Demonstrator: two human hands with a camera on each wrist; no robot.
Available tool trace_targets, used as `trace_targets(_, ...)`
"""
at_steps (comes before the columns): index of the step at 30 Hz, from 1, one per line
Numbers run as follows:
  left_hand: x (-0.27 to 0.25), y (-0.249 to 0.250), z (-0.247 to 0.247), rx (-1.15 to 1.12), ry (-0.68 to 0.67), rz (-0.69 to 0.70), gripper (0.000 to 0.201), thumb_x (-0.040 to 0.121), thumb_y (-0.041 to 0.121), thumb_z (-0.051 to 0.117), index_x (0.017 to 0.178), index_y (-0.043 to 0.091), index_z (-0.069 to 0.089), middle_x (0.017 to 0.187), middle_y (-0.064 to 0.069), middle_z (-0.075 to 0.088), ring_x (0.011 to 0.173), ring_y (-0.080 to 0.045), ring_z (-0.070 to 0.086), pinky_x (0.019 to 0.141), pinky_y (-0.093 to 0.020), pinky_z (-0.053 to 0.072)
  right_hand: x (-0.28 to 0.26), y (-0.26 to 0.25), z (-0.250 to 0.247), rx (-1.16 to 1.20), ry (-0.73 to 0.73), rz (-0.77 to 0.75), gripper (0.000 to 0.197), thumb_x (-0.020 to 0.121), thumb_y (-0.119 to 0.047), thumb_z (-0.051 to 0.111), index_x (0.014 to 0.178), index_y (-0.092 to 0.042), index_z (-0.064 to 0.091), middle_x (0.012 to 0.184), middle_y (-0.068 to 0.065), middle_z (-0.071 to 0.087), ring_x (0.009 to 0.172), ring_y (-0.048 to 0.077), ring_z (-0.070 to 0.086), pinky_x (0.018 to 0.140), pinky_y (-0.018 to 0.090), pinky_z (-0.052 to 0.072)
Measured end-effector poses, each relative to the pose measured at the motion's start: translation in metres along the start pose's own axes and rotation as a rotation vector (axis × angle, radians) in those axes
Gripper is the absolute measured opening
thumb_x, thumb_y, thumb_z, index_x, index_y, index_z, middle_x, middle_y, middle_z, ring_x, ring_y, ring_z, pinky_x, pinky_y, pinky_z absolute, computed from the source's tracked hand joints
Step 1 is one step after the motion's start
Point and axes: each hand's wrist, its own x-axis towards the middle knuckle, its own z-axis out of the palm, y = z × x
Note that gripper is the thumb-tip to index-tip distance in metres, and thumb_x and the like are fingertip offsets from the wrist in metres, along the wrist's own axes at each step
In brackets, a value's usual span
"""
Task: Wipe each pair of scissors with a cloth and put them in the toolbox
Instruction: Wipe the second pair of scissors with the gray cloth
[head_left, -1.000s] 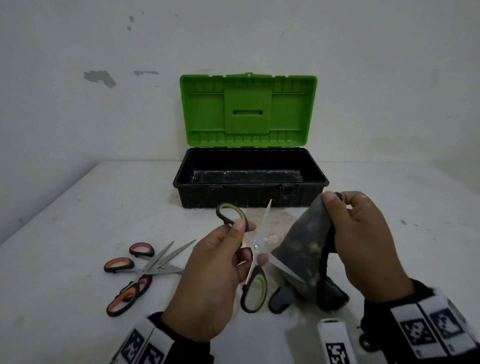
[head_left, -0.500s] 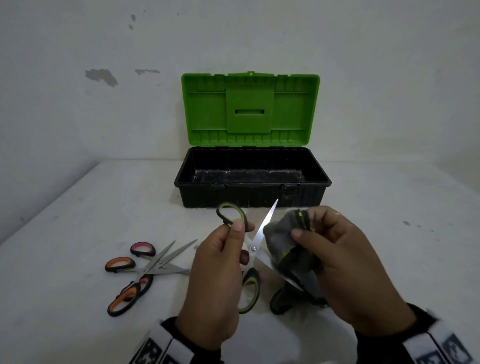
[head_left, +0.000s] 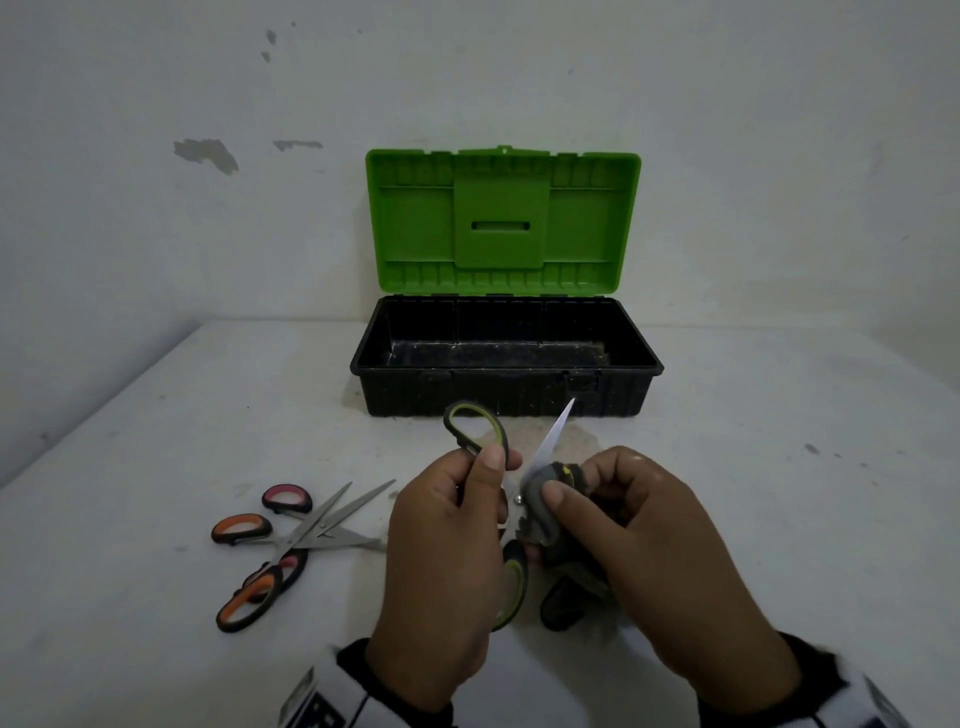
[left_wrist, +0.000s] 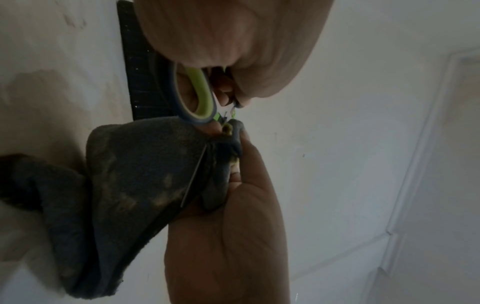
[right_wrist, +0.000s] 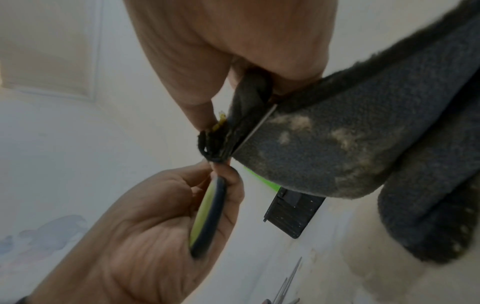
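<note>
Scissors: green pair (head_left: 475, 431) in my hands, near side of toolbox (head_left: 506, 395), blades spread.
Done: nothing in toolbox as far as I can see; lid up.
Left: finish this pair, then 2 more pairs (head_left: 291, 535) lying crossed on table (head_left: 156, 441), left of me.
L hand (head_left: 441, 561): fingers curled round handle, thumb on top, holds pair upright-ish.
R hand (head_left: 649, 545): pinches cloth (head_left: 540, 504) folded over one blade nr pivot; other blade tip points far-right.

left hand (head_left: 441, 566): raised before the body, fingers and thumb curled, gripping. right hand (head_left: 654, 551): close beside it, thumb and fingers pinching. dark sleeves (head_left: 363, 670) at both wrists.
</note>
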Motion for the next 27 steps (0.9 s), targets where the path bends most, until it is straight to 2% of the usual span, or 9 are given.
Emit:
trace_targets(2,-0.001,0.001,0.001,-0.025,0.000,-0.011,0.028,0.096,0.038,0.049,0.083,0.029,0.073,0.058,0.002,0.050,0.075,-0.044,0.058,0.060,-0.056,0.058,0.001,-0.002,-0.001,0.051,-0.014,0.048,0.012,0.088,-0.020,0.070,0.089,-0.011,0.062,0.071,0.002,0.076,0.062,0.014,0.073,0.054,0.016,0.051)
trace_targets(5,-0.002,-0.001,0.000,-0.049,-0.037,-0.035,0.029,0.096,0.039,0.048,0.085,0.028,0.073,0.064,-0.003,0.051,0.078,-0.048,0.059,0.066,-0.059,0.057,0.003,-0.006,-0.003,0.167,0.007,0.087,0.006,0.089,-0.012,0.067,0.093,-0.008,0.065,0.071,0.004,0.076,0.059,0.017,0.073,0.050,0.015,0.051)
trace_targets(10,-0.002,-0.007,-0.002,-0.040,-0.064,-0.019,0.031,0.096,0.042,0.049,0.081,0.028,0.071,0.070,-0.007,0.054,0.082,-0.038,0.059,0.071,-0.056,0.058,0.003,-0.004,-0.007,0.171,0.107,-0.008,0.003,0.088,-0.011,0.069,0.090,-0.013,0.068,0.073,0.001,0.077,0.063,0.014,0.073,0.053,0.015,0.052)
trace_targets(12,-0.001,-0.008,-0.003,-0.048,-0.055,-0.005,0.032,0.097,0.039,0.049,0.076,0.025,0.069,0.072,-0.010,0.055,0.078,-0.031,0.060,0.064,-0.042,0.061,0.002,-0.004,-0.006,0.146,0.097,-0.071,0.007,0.086,-0.011,0.070,0.089,-0.016,0.068,0.075,-0.002,0.077,0.065,0.012,0.073,0.055,0.016,0.053)
trace_targets(14,-0.002,-0.007,-0.005,-0.045,-0.045,0.015,0.029,0.095,0.039,0.048,0.081,0.026,0.070,0.067,-0.006,0.052,0.066,-0.020,0.056,0.055,-0.022,0.055,0.000,-0.003,-0.002,0.088,0.097,-0.132,0.013,0.084,-0.010,0.073,0.086,-0.021,0.067,0.077,-0.006,0.076,0.067,0.008,0.072,0.056,0.013,0.053)
trace_targets(15,-0.003,-0.005,-0.005,-0.034,-0.044,0.024,0.028,0.094,0.041,0.048,0.082,0.029,0.071,0.065,-0.002,0.051,0.062,-0.015,0.055,0.053,-0.020,0.052,0.000,-0.001,0.000,0.041,0.107,-0.163,0.016,0.083,-0.011,0.075,0.085,-0.024,0.066,0.078,-0.009,0.075,0.069,0.004,0.071,0.058,0.011,0.052)
trace_targets(19,-0.007,-0.002,-0.002,-0.006,-0.036,-0.006,0.029,0.092,0.046,0.046,0.089,0.032,0.072,0.064,0.004,0.057,0.071,-0.019,0.063,0.070,-0.048,0.060,-0.001,0.009,0.008,-0.193,0.124,-0.273,0.015,0.079,-0.024,0.079,0.085,-0.029,0.066,0.081,-0.015,0.069,0.080,0.000,0.066,0.065,0.005,0.047)
trace_targets(22,-0.008,-0.003,0.000,-0.021,-0.030,-0.024,0.032,0.094,0.045,0.046,0.080,0.028,0.069,0.060,0.004,0.052,0.066,-0.028,0.057,0.067,-0.056,0.057,0.001,0.012,0.010,-0.275,0.171,-0.330,0.012,0.080,-0.027,0.078,0.082,-0.027,0.066,0.076,-0.016,0.066,0.078,0.000,0.063,0.064,0.005,0.045)
trace_targets(27,-0.006,-0.003,0.002,-0.077,-0.074,-0.075,0.042,0.092,0.046,0.048,0.079,0.008,0.058,0.059,0.002,0.042,0.059,-0.022,0.043,0.054,-0.042,0.050,0.013,0.010,0.006,-0.300,0.277,-0.368,0.019,0.079,-0.025,0.080,0.071,-0.023,0.063,0.067,-0.016,0.061,0.072,0.002,0.061,0.058,0.006,0.042)
